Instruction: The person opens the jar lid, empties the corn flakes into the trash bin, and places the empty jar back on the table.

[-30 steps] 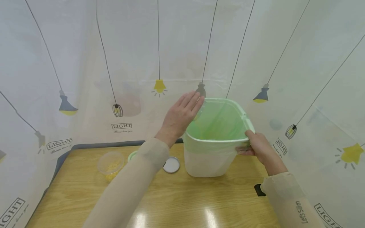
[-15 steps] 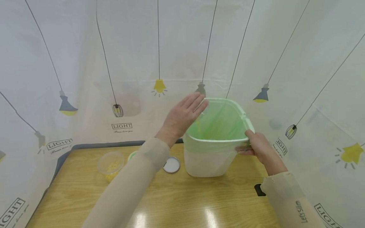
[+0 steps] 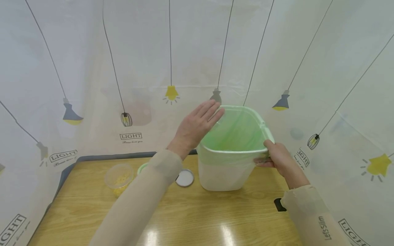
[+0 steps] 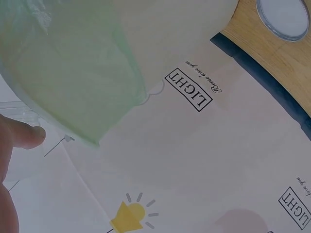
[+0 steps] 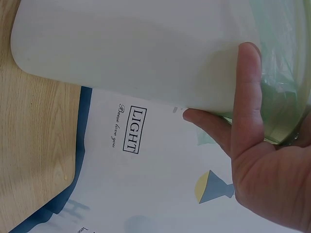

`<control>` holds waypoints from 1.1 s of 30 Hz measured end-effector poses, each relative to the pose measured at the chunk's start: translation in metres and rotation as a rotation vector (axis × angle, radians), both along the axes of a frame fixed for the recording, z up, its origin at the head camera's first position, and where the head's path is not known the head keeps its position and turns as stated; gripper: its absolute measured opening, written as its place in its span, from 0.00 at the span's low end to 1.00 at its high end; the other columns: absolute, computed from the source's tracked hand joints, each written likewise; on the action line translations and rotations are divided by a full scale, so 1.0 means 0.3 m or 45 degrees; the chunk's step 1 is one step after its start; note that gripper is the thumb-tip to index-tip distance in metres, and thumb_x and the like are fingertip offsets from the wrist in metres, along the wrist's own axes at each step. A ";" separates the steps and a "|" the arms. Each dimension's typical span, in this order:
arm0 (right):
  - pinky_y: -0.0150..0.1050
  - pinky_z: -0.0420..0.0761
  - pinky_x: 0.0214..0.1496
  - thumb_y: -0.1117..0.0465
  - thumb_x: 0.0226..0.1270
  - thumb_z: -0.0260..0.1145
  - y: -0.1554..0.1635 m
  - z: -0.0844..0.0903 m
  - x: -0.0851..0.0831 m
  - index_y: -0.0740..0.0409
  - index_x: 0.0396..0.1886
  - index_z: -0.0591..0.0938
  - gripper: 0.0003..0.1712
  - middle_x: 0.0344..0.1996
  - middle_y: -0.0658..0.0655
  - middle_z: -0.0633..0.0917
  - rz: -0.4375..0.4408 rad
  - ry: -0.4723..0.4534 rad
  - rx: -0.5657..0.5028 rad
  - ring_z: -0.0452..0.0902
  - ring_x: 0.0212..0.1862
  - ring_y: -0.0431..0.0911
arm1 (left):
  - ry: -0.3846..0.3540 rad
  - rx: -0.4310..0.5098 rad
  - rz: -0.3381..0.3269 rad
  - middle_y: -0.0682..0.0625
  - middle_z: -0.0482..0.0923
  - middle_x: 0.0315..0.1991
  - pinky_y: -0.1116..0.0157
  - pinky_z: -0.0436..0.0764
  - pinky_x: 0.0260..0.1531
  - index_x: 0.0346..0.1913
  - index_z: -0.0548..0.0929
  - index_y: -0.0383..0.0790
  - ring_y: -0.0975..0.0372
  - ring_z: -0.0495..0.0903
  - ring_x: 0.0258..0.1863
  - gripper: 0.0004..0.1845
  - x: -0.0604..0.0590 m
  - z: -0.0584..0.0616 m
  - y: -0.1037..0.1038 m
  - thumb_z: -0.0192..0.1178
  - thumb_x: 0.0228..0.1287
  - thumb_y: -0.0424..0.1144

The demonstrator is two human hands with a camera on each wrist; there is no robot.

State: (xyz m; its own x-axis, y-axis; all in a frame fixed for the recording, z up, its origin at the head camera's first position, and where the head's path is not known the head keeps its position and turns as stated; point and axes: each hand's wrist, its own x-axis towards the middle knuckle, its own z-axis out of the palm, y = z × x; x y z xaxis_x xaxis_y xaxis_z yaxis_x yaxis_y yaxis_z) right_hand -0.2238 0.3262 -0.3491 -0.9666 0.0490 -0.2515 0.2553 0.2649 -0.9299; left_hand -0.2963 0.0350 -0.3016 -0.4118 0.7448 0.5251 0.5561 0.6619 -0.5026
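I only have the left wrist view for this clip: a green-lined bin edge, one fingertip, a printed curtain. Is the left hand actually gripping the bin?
Observer: No. In the head view the left hand is flat with straight fingers at the far left rim of the bin, not curled round it.
Operator: Is anything holding the bin, then?
Observer: Yes, the right hand grips the near right corner of the rim, over the green bag liner.
Operator: What is the round white thing at my top edge?
Observer: A round lid lying flat on the wooden table, left of the bin, with a clear tub of yellow bits further left.
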 end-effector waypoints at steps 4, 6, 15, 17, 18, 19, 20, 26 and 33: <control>0.37 0.88 0.39 0.53 0.74 0.38 0.000 -0.001 -0.001 0.74 0.57 0.66 0.28 0.34 0.59 0.82 -0.006 -0.004 -0.004 0.87 0.31 0.42 | -0.031 0.040 -0.014 0.48 0.61 0.75 0.62 0.49 0.78 0.74 0.61 0.45 0.56 0.57 0.76 0.42 0.002 -0.001 -0.005 0.60 0.57 0.20; 0.37 0.88 0.39 0.53 0.74 0.38 0.000 -0.003 -0.001 0.74 0.57 0.66 0.28 0.34 0.59 0.82 -0.010 -0.007 -0.001 0.87 0.30 0.42 | -0.064 0.088 -0.038 0.48 0.61 0.74 0.62 0.49 0.78 0.74 0.61 0.45 0.56 0.57 0.76 0.41 0.001 -0.002 -0.008 0.59 0.58 0.20; 0.38 0.88 0.39 0.53 0.73 0.37 0.001 -0.005 -0.002 0.75 0.59 0.65 0.30 0.33 0.58 0.83 -0.014 -0.007 -0.003 0.87 0.30 0.42 | -0.072 0.258 -0.078 0.49 0.66 0.71 0.64 0.55 0.77 0.72 0.65 0.47 0.56 0.61 0.73 0.37 -0.016 -0.003 -0.022 0.55 0.61 0.18; 0.38 0.88 0.39 0.53 0.73 0.38 0.001 -0.004 -0.002 0.76 0.60 0.65 0.30 0.34 0.59 0.82 -0.012 -0.001 0.004 0.87 0.30 0.42 | -0.085 0.303 -0.079 0.49 0.66 0.71 0.65 0.56 0.76 0.72 0.65 0.46 0.56 0.62 0.73 0.36 -0.018 0.003 -0.023 0.53 0.62 0.18; 0.38 0.88 0.39 0.53 0.73 0.37 0.001 -0.003 -0.002 0.76 0.60 0.64 0.30 0.34 0.59 0.82 -0.011 0.002 0.008 0.87 0.30 0.42 | -0.093 0.340 -0.072 0.49 0.66 0.71 0.65 0.56 0.76 0.72 0.65 0.46 0.56 0.62 0.73 0.35 -0.018 0.007 -0.022 0.53 0.62 0.19; 0.38 0.88 0.39 0.53 0.73 0.37 0.001 -0.003 -0.001 0.76 0.60 0.64 0.30 0.35 0.59 0.82 -0.010 0.003 0.011 0.87 0.30 0.42 | -0.100 0.379 -0.069 0.49 0.67 0.71 0.65 0.56 0.76 0.71 0.65 0.45 0.56 0.62 0.73 0.35 -0.018 0.011 -0.021 0.52 0.63 0.19; 0.38 0.88 0.39 0.53 0.73 0.37 0.001 -0.002 -0.001 0.76 0.60 0.64 0.31 0.36 0.60 0.82 -0.010 0.004 0.011 0.87 0.30 0.42 | -0.105 0.411 -0.068 0.49 0.67 0.71 0.66 0.55 0.76 0.71 0.66 0.45 0.56 0.62 0.73 0.34 -0.019 0.015 -0.020 0.52 0.63 0.19; 0.38 0.88 0.39 0.53 0.73 0.37 -0.001 0.001 0.001 0.76 0.60 0.64 0.31 0.35 0.61 0.82 -0.019 -0.003 0.004 0.87 0.30 0.43 | -0.095 0.339 -0.088 0.49 0.67 0.71 0.65 0.55 0.76 0.72 0.65 0.45 0.56 0.62 0.73 0.35 -0.017 0.016 -0.013 0.53 0.62 0.19; 0.38 0.88 0.40 0.53 0.74 0.37 -0.001 0.000 0.001 0.75 0.60 0.64 0.30 0.36 0.60 0.82 -0.021 -0.008 0.009 0.87 0.31 0.43 | -0.141 0.387 -0.093 0.49 0.67 0.71 0.66 0.54 0.77 0.71 0.66 0.46 0.56 0.62 0.73 0.33 -0.020 -0.004 -0.025 0.54 0.64 0.21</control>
State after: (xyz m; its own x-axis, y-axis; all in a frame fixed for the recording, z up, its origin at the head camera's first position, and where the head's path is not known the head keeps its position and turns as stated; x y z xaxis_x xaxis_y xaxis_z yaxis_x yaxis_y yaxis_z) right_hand -0.2235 0.3259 -0.3490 -0.9641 0.0667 -0.2570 0.2654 0.2675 -0.9263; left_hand -0.3023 0.0276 -0.3027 -0.4299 0.5909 0.6827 0.6481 0.7284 -0.2224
